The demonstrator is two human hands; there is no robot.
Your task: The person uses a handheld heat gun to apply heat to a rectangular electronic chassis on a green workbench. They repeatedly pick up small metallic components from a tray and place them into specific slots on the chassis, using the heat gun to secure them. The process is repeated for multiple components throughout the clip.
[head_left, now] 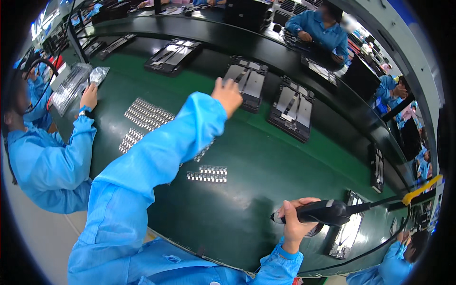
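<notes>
My left hand (228,98) is stretched far across the table, its bent fingers closed at the near-left edge of an opened tablet (254,84). The fingertips are partly hidden, so the exact hold is hard to see. That tablet shows grey inner panels with a dark strip across them. Close to the front edge, my right hand (297,225) is wrapped round a black electric screwdriver (325,212), held sideways with its tip to the left and a cable running off right. A second opened tablet (292,108) lies just right of the first.
Small metallic parts (147,115) lie in rows at left, partly behind my left sleeve; shorter rows (207,174) sit mid-table. More opened devices (172,55) line the far side. Another device (346,232) lies beyond the screwdriver. Co-workers in blue sit around; one at left handles plastic bags (71,88).
</notes>
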